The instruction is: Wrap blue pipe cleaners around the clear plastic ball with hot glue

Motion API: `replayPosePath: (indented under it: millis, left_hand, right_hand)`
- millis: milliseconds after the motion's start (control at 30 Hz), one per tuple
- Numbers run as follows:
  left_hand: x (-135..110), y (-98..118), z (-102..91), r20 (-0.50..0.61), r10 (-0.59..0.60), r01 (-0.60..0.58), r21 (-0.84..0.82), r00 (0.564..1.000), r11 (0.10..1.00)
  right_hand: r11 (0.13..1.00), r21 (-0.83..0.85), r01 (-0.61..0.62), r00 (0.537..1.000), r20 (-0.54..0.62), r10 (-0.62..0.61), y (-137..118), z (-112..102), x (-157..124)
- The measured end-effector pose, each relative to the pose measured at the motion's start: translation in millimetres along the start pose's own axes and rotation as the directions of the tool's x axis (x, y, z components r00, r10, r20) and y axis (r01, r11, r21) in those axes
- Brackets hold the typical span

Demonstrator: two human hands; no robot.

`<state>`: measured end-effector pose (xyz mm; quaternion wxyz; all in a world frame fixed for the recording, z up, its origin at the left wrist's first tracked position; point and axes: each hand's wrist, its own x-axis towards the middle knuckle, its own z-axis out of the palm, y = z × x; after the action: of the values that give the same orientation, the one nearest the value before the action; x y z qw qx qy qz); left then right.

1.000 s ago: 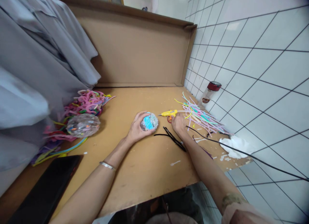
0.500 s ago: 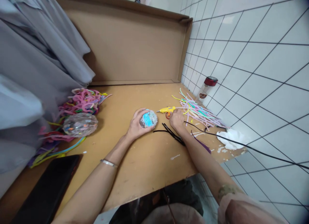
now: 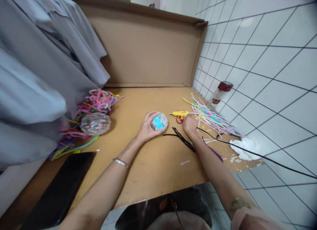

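My left hand is wrapped round a small clear round container with a bright blue patch on the side facing up. To its right, my right hand grips the handle of a yellow hot glue gun with an orange trigger. The gun's metal nozzle points left toward the container, a short gap away from it. Just below lie several black pipe cleaners, partly behind my right forearm. A purple pipe cleaner rests on the other side of that forearm.
Pastel pipe cleaners spread beside a red-lidded jar at the tiled wall. A crumpled white tissue lies under a black cord. Leftward are a clear ribbed bowl, a pink pipe-cleaner pile and a black phone.
The whole scene has shifted to the right in view as the head turned slightly left. Both hands keep their hold on the round container and the glue gun.
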<state>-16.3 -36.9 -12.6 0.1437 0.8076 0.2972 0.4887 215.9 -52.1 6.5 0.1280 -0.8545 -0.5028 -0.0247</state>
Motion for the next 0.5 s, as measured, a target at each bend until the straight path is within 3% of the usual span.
replayPosePath:
  millis: [500]
  left_hand:
    - [-0.3,-1.4,3.5,-0.014,-0.007,0.007,-0.064,1.0,0.998]
  right_hand:
    - [1.0,0.013,0.009,0.999,-0.041,-0.009,5.1,4.0,4.5]
